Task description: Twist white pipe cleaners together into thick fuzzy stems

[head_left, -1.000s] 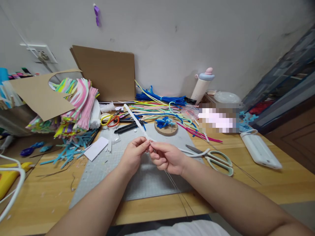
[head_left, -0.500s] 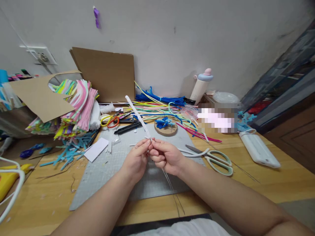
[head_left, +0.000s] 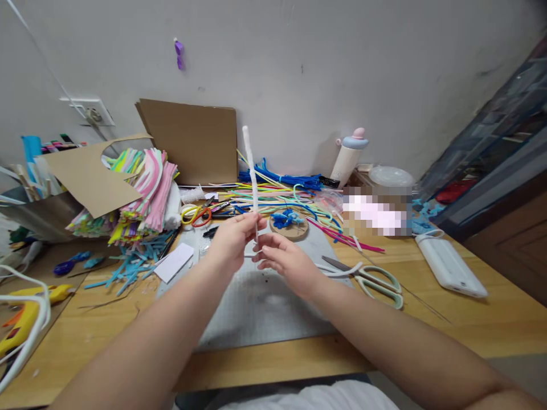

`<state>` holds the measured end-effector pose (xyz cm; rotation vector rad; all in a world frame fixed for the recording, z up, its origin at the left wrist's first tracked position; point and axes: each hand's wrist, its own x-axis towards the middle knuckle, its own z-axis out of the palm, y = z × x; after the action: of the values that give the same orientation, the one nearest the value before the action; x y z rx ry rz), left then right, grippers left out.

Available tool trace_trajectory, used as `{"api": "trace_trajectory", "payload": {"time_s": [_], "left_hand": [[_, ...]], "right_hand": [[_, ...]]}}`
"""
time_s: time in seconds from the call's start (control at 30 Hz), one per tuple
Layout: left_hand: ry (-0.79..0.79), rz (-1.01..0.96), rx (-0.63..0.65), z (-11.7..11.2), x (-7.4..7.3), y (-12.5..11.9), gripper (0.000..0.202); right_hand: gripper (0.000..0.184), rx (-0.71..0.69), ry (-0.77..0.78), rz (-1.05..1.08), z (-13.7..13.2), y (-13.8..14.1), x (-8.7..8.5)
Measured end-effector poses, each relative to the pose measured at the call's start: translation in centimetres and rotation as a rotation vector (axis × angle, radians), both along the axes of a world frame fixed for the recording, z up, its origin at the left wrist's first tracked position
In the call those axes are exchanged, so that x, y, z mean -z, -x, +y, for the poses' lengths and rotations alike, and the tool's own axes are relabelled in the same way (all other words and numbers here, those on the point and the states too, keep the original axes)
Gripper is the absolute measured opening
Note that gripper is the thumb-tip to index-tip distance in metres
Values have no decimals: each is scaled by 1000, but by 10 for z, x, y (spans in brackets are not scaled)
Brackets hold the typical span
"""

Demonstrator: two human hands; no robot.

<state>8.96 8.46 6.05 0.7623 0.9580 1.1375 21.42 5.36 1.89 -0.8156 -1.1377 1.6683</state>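
Observation:
My left hand (head_left: 233, 239) pinches a white-wrapped wire stem (head_left: 252, 171), which stands nearly upright above the grey cutting mat (head_left: 273, 307). The wrapping looks soft and slightly lumpy. Beside the stem's lower end is my right hand (head_left: 284, 259), its fingers loosely curved and apart. Whether those fingertips touch the stem, I cannot tell. Just beyond the hands, a blue fuzzy piece (head_left: 286, 217) lies on a round cardboard disc (head_left: 294, 232). To the right of my right hand are scissors with pale green handles (head_left: 378, 285) and a white strip (head_left: 342, 270).
Bundles of coloured pipe cleaners (head_left: 149, 182) stand at left, near a cardboard sheet (head_left: 192, 142). Loose pipe cleaners (head_left: 277, 196) cover the back. Yellow-and-red-handled scissors (head_left: 196, 215), a bottle (head_left: 348, 156), a white power bank (head_left: 450, 265) and a yellow glue gun (head_left: 25, 324) surround the mat.
The white stem has swung from a leftward lean to nearly upright. My right hand has loosened and come slightly away from my left. The thin wires hanging below no longer show. The view has shifted.

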Motion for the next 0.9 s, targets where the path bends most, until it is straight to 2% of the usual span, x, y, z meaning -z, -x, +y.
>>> {"api": "trace_trajectory", "payload": {"time_s": [0.07,0.13,0.2,0.27,0.33,0.43,0.57,0.73,0.9], "left_hand": [[63,58,17,6,-7,13,6],[112,98,44,5,-8,25,4],[178,116,86,-2,-1,34,5],[260,108,122,-9,12,37,7],[327,84,137,-13,25,38,9],[387,43,150,-14,42,36,11],[417,-6,179,-16,55,36,9],[338,30,195,-20,59,46,7],[145,209,47,-21,51,55,16]], "right_hand": [[17,26,-150,-358,3,-19,0],[11,82,-366,-737,9,-43,3],[11,152,-547,-1056,16,-66,8],[11,139,-622,-1213,22,-81,16],[9,101,-635,-1244,26,-85,26],[6,88,-649,-1238,31,-75,41],[8,77,-688,-1254,37,-58,52],[7,46,-768,-1248,40,-55,41],[21,38,-891,-1239,32,-68,25]]}}
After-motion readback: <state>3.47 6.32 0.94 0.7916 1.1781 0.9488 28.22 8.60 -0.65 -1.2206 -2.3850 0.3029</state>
